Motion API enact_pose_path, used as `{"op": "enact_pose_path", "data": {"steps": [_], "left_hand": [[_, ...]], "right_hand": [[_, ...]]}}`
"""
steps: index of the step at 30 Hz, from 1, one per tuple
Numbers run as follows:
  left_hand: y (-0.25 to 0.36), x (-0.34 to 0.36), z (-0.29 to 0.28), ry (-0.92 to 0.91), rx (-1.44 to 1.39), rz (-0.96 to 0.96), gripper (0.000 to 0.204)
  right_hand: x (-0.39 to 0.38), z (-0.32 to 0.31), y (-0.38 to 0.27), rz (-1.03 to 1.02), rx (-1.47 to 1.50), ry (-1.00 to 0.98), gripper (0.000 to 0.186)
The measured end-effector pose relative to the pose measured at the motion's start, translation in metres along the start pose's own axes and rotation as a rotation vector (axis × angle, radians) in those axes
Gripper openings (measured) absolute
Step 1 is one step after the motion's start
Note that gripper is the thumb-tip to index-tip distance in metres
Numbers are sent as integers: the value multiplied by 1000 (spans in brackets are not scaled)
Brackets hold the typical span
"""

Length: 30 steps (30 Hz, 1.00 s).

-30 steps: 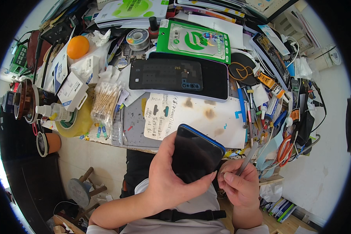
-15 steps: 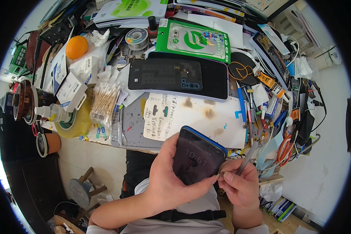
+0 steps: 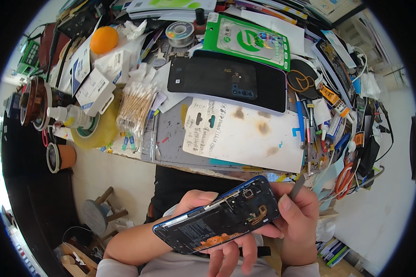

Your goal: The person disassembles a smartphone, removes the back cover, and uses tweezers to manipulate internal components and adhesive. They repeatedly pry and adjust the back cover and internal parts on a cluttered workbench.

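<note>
My left hand [image 3: 194, 201] grips a blue-edged phone [image 3: 203, 225] from underneath, thumb along its upper edge and fingers showing below it. The phone lies tilted, turned so its open back shows dark inner parts, a battery and orange flex pieces. My right hand [image 3: 295, 217] pinches a flat grey metal tool [image 3: 298, 184] and is at the phone's camera end, fingertips against or just behind that edge. Beyond them, a stained white sheet [image 3: 263, 147] and a loose dark phone back panel [image 3: 203, 76] resting on a larger device [image 3: 270, 87] lie on the cluttered desk.
Cotton swabs [image 3: 134, 108], a tape roll [image 3: 99, 131], an orange [image 3: 103, 40] and a solder spool [image 3: 179, 32] crowd the left and back. Pens [image 3: 300, 124], scissors [image 3: 344, 177] and cables [image 3: 383, 143] crowd the right. A stool [image 3: 97, 217] stands below left.
The phone has been flipped from its lit screen to its open back and lowered. The view has shifted, and both hands have moved, my right still with the tool.
</note>
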State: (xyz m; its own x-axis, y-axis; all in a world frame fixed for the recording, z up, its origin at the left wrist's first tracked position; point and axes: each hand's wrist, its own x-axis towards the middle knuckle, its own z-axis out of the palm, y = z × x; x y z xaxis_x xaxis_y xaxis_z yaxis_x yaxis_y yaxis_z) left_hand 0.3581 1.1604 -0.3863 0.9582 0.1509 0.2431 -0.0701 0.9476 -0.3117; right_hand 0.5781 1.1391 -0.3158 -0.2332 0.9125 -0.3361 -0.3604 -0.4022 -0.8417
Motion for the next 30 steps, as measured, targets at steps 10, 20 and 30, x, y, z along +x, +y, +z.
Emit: {"op": "enact_pose_path", "data": {"steps": [10,20,30], "left_hand": [[-11,1,-23,-95,-11,-38,100],[-12,10,-35,-179,85,-56,98],[-3,-14,6,242,165,43,101]], "right_hand": [[-15,0,-2,10,-122,87,36],[-27,17,13,-88,-218,452,37],[-28,10,3,24,-169,360,37]]}}
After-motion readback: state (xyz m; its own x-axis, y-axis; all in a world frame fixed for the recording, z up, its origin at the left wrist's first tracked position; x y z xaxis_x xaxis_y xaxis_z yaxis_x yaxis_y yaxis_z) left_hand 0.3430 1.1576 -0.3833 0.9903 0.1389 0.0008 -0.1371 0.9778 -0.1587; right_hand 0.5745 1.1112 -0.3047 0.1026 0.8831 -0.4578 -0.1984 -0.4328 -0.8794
